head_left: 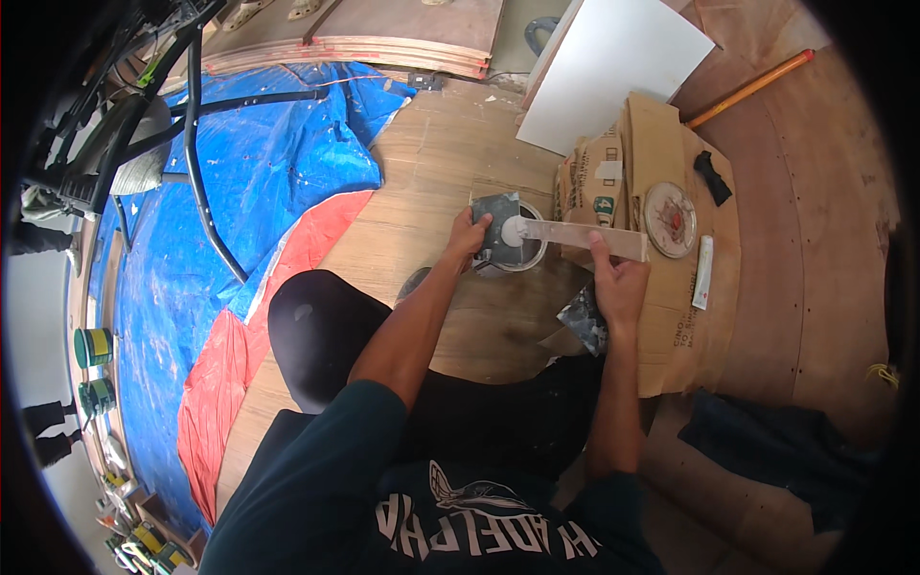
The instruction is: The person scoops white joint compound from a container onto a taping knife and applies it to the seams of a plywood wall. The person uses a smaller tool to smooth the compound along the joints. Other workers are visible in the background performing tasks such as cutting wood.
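Left hand (467, 236) gripping dark square plate (491, 206), right hand (621, 286) gripping flat strip (575, 236); white paste (514, 230) could miss tub (539, 257) if plate tips

The dark plate (496, 204) has a matt, smeared face under smooth, wet-looking paste (514, 231). The pale strip (565, 235) is smooth, wood or plastic. Matt brown cardboard (661, 350); crinkled, shiny blue plastic sheet (259, 158); smooth white board (609, 77); wood-grained floor (422, 144); rumpled, matt dark cloth (767, 446).
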A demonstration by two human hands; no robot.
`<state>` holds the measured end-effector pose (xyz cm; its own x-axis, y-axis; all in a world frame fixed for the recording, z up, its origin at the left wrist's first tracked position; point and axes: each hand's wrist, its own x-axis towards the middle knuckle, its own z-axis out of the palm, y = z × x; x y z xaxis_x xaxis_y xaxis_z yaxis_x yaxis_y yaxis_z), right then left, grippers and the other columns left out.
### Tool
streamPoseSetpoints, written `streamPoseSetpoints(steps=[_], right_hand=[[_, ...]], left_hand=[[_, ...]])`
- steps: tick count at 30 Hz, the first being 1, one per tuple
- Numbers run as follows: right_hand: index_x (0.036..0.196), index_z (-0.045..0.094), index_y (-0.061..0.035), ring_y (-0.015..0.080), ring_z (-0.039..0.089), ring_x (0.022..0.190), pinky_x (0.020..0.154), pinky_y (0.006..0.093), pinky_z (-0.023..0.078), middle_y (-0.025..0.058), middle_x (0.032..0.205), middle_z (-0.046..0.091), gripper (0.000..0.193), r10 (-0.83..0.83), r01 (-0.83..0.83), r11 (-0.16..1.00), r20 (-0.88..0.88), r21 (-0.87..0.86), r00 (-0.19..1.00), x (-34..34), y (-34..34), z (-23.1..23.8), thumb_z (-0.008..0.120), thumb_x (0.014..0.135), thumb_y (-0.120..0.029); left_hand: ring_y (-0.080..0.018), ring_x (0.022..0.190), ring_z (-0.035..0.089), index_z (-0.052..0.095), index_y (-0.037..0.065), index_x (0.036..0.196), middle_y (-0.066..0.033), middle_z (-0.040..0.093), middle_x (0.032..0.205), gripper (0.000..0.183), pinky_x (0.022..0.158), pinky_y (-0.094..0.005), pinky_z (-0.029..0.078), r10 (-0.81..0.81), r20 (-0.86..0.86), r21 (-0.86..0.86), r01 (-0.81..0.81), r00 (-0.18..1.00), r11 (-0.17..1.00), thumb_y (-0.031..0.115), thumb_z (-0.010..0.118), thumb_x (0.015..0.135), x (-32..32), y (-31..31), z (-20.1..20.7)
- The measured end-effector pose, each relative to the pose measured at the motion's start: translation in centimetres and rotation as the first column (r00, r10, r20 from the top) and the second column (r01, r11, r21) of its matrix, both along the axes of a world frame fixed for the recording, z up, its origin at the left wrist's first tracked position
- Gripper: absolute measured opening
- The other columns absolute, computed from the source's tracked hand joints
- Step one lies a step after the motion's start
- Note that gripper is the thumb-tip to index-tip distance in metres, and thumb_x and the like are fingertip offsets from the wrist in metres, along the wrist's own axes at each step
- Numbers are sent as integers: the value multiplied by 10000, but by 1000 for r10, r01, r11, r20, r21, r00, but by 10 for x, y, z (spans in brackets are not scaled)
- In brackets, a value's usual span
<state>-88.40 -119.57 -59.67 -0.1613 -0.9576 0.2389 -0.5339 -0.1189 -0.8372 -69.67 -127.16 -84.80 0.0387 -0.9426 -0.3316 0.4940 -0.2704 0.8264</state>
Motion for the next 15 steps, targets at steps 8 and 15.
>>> streamPoseSetpoints(steps=[8, 15], right_hand=[[922, 718, 67, 141, 648, 646, 595, 334, 494, 128, 723, 711, 278, -42, 39, 999, -82, -35, 996, 13, 1, -14, 697, 914, -210], [856, 694, 75, 405, 667, 661, 614, 427, 512, 262, 741, 670, 410, 31, 0, 996, -344, 91, 938, 0, -23, -71, 670, 908, -331]], left_hand=[[-168, 949, 636, 588, -6, 1184, -86, 680, 1065, 220, 844, -319, 514, -81, -193, -15, 79, 978, 997, 84, 587, 983, 1, -3, 6], [-198, 907, 668, 595, -1, 1171, -92, 684, 1033, 218, 828, -375, 558, -107, -437, 74, 154, 893, 985, 119, 561, 991, 15, 1, 45]])
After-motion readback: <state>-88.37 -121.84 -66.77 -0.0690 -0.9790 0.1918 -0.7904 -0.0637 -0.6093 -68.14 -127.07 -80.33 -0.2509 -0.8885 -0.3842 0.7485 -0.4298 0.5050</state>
